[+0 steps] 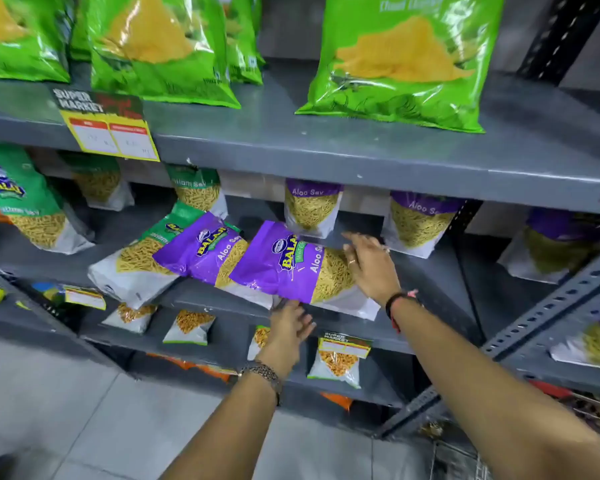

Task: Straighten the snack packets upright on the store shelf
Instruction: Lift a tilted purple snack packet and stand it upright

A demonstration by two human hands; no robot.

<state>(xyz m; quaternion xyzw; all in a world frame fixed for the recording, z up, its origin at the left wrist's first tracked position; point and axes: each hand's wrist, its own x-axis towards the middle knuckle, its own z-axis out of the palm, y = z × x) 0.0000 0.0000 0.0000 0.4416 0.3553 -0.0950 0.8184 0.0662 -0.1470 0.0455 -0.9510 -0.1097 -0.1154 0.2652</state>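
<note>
Because three packets on the middle shelf (430,271) have flopped over, they lie slanted with their tops pointing up and to the left. On the left is the green packet (136,261), lying low and partly under its neighbour. Next is the first purple packet (201,247), which the second purple packet (284,268) partly covers. The left hand (288,327) is just below the bottom edge of that second purple packet, its fingers (300,322) loose and spread, grasping nothing. The right hand (369,265) rests flat on the packet's right side, its fingers also spread, not clenched. Both hands are close to this packet, one on each side. I think it must be tipped up to the right to stand like the upright packets (312,209) behind it.
</note>
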